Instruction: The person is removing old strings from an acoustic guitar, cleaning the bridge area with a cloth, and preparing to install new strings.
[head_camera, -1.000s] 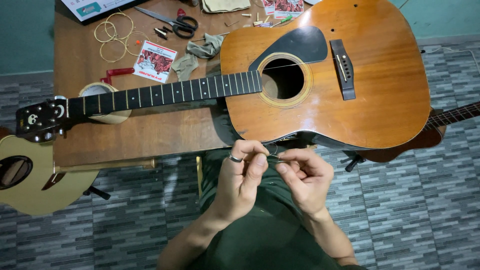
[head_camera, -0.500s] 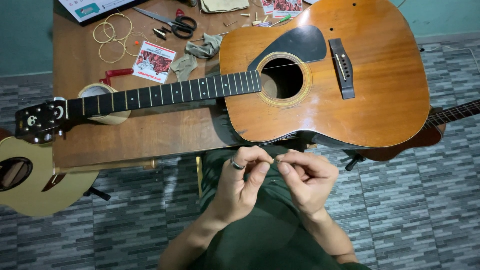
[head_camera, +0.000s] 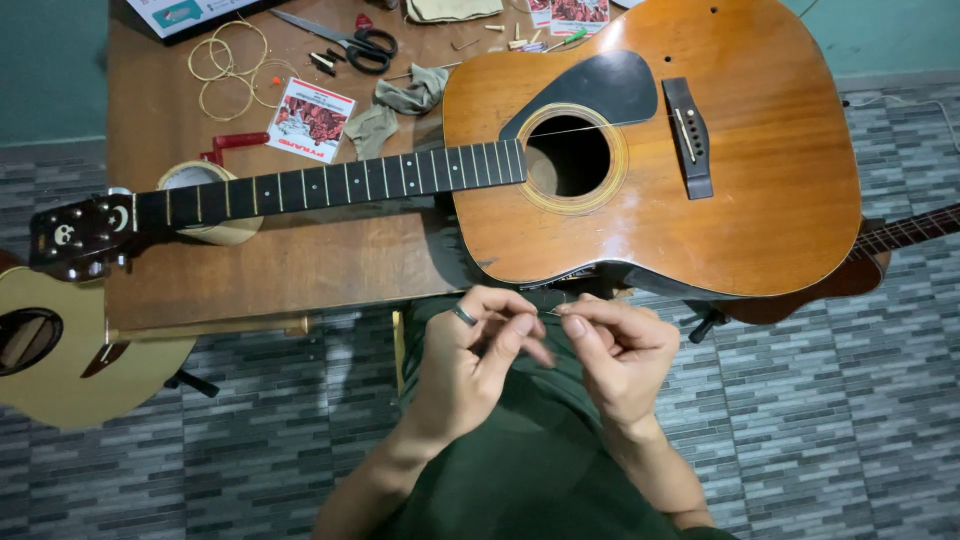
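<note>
1. Pinching a thin, pale guitar string end (head_camera: 553, 313) between thumb and forefinger, my right hand (head_camera: 620, 355) sits just off the near edge of the brown wooden table (head_camera: 290, 265); my left hand (head_camera: 480, 355), a dark ring on one finger, has its fingertips pressed together close to the same string, though I cannot tell whether they grip it.
2. Resting flat on the table, the orange-brown acoustic guitar (head_camera: 700, 170) has its body at the right end and its black headstock (head_camera: 75, 235) over the left edge.
3. Judging the work: keep the string taut and short between both hands; avoid kinks.
4. Coiled brass-coloured strings (head_camera: 225, 65) and black-handled scissors (head_camera: 345, 42) lie near the far edge.
</note>
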